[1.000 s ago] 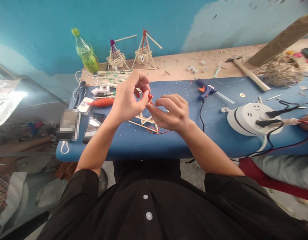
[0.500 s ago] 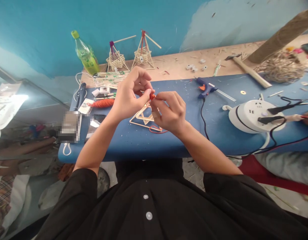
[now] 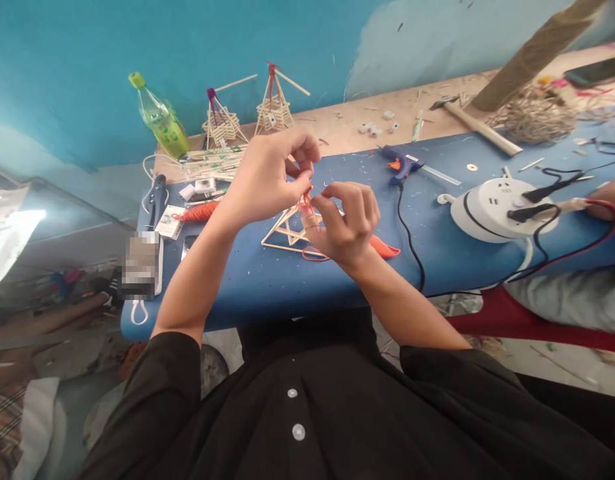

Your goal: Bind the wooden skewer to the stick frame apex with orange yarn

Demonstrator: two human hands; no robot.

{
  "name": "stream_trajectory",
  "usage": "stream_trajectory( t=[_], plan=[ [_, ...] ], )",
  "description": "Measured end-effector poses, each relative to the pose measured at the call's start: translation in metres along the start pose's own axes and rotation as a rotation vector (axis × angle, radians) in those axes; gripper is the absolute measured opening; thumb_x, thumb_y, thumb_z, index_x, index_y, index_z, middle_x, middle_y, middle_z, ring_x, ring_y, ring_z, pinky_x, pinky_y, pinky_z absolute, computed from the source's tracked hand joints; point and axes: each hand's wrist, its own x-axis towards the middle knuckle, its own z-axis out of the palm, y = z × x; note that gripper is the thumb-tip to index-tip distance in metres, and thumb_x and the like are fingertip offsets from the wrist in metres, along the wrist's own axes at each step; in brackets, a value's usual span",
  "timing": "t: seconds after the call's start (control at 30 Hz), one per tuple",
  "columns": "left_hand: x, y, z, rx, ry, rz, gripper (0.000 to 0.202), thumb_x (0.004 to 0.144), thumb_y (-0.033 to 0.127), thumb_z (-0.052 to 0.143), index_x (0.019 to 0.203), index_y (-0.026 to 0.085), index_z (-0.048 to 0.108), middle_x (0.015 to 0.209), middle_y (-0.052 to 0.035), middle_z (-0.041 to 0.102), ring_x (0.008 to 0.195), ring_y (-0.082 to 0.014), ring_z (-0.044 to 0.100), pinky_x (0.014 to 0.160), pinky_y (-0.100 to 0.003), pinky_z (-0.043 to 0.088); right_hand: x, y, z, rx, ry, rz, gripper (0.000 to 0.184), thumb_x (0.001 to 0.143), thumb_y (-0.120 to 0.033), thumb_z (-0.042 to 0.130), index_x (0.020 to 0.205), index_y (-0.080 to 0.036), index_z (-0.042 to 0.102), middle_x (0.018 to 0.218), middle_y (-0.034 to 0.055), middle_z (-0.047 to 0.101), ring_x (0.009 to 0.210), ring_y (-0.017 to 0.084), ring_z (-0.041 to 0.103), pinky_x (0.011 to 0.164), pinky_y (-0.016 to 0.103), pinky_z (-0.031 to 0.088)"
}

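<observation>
Below my hands a frame of thin wooden sticks stands on the blue table, with orange cord wound about its top. My left hand pinches at that top, thumb and forefinger on the cord. Just to the right, my right hand is curled with its thumb by the binding and appears to grip a strand of the cord; its fingertips partly hide it. A loose loop of cord lies at the frame's base. An orange bundle shows beyond my right wrist, and an orange cord hank beside my left forearm.
Two finished-looking stick models stand at the wall by a green bottle. Rightward are a glue gun, a hammer and a white power strip with cables. A phone-like device lies left. Another person's hand is far right.
My right forefinger has drawn slightly away from the cord binding, and my left fingers have lifted a little. The orange bundle beyond my right wrist has come into view. The camera view has shifted.
</observation>
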Motion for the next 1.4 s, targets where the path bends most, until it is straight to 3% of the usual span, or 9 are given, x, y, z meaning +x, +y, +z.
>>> stream_trajectory(
  t=[0.13, 0.4, 0.53, 0.63, 0.77, 0.9, 1.07, 1.2, 1.4],
  plan=[
    [-0.001, -0.001, 0.001, -0.031, -0.004, -0.004, 0.02, 0.083, 0.011, 0.073, 0.096, 0.026, 0.071, 0.088, -0.0034, 0.079, 0.079, -0.0211, 0.077, 0.07, -0.038, 0.063, 0.005, -0.006, -0.004, 0.089, 0.009, 0.042, 0.015, 0.095, -0.015, 0.071, 0.103, -0.027, 0.074, 0.098, 0.005, 0.073, 0.085, 0.02, 0.067, 0.076, 0.039, 0.055],
    [-0.004, -0.003, 0.001, 0.021, -0.015, 0.033, 0.045, 0.079, 0.006, 0.073, 0.119, 0.024, 0.063, 0.082, 0.0018, 0.079, 0.081, -0.0191, 0.079, 0.079, -0.035, 0.063, 0.018, -0.011, -0.004, 0.356, 0.006, 0.221, 0.009, 0.099, -0.022, 0.07, 0.099, -0.023, 0.079, 0.128, 0.0097, 0.075, 0.1, 0.023, 0.075, 0.077, 0.04, 0.065],
    [-0.006, -0.007, 0.003, 0.072, -0.02, 0.05, 0.052, 0.082, 0.009, 0.071, 0.13, 0.023, 0.058, 0.096, 0.0004, 0.081, 0.09, -0.0176, 0.082, 0.08, -0.031, 0.062, 0.017, -0.012, 0.0, 0.449, 0.099, 0.212, 0.019, 0.096, -0.012, 0.073, 0.108, -0.026, 0.082, 0.118, 0.0055, 0.082, 0.102, 0.023, 0.08, 0.086, 0.042, 0.069],
    [-0.008, -0.01, 0.002, 0.064, -0.038, 0.057, 0.056, 0.083, 0.006, 0.068, 0.135, 0.023, 0.057, 0.106, -0.0023, 0.081, 0.091, -0.0176, 0.083, 0.074, -0.029, 0.061, 0.018, -0.015, 0.0, 0.444, 0.163, 0.209, 0.028, 0.093, -0.007, 0.077, 0.113, -0.026, 0.084, 0.109, 0.0041, 0.084, 0.095, 0.021, 0.081, 0.082, 0.037, 0.069],
    [-0.008, -0.012, -0.003, 0.097, -0.092, 0.11, 0.07, 0.077, -0.001, 0.065, 0.142, 0.023, 0.054, 0.096, -0.0007, 0.083, 0.087, -0.0191, 0.082, 0.07, -0.03, 0.062, 0.016, -0.016, 0.0, 0.42, 0.2, 0.207, 0.03, 0.092, -0.006, 0.079, 0.113, -0.026, 0.085, 0.103, 0.0036, 0.084, 0.089, 0.02, 0.081, 0.078, 0.033, 0.069],
    [-0.007, -0.016, -0.007, 0.167, -0.173, 0.235, 0.072, 0.077, 0.001, 0.065, 0.144, 0.025, 0.058, 0.097, 0.0014, 0.084, 0.095, -0.0202, 0.081, 0.077, -0.031, 0.064, 0.009, -0.012, 0.001, 0.405, 0.22, 0.196, 0.029, 0.091, -0.006, 0.079, 0.111, -0.026, 0.084, 0.102, 0.0035, 0.082, 0.087, 0.019, 0.08, 0.078, 0.032, 0.068],
    [-0.006, -0.023, -0.006, 0.233, -0.139, 0.314, 0.065, 0.08, 0.005, 0.065, 0.14, 0.03, 0.067, 0.097, 0.0047, 0.082, 0.092, -0.019, 0.079, 0.084, -0.033, 0.065, 0.0, -0.006, 0.0, 0.387, 0.19, 0.106, 0.033, 0.092, -0.007, 0.076, 0.117, -0.027, 0.084, 0.104, 0.004, 0.081, 0.087, 0.019, 0.079, 0.078, 0.032, 0.069],
    [-0.005, -0.025, -0.004, 0.324, -0.155, 0.36, 0.068, 0.079, 0.003, 0.063, 0.141, 0.03, 0.066, 0.093, 0.0049, 0.081, 0.091, -0.0185, 0.079, 0.087, -0.032, 0.065, -0.004, -0.003, 0.001, 0.356, 0.113, 0.1, 0.026, 0.094, -0.011, 0.073, 0.111, -0.028, 0.084, 0.105, 0.004, 0.082, 0.088, 0.02, 0.08, 0.08, 0.034, 0.07],
    [-0.008, -0.025, -0.002, 0.317, -0.086, 0.337, 0.064, 0.08, 0.006, 0.063, 0.14, 0.029, 0.066, 0.088, 0.005, 0.079, 0.082, -0.016, 0.079, 0.077, -0.029, 0.064, 0.008, -0.01, -0.004, 0.38, 0.1, 0.124, 0.02, 0.094, -0.008, 0.071, 0.102, -0.024, 0.08, 0.099, 0.0049, 0.084, 0.087, 0.021, 0.08, 0.077, 0.036, 0.068]
  ],
)
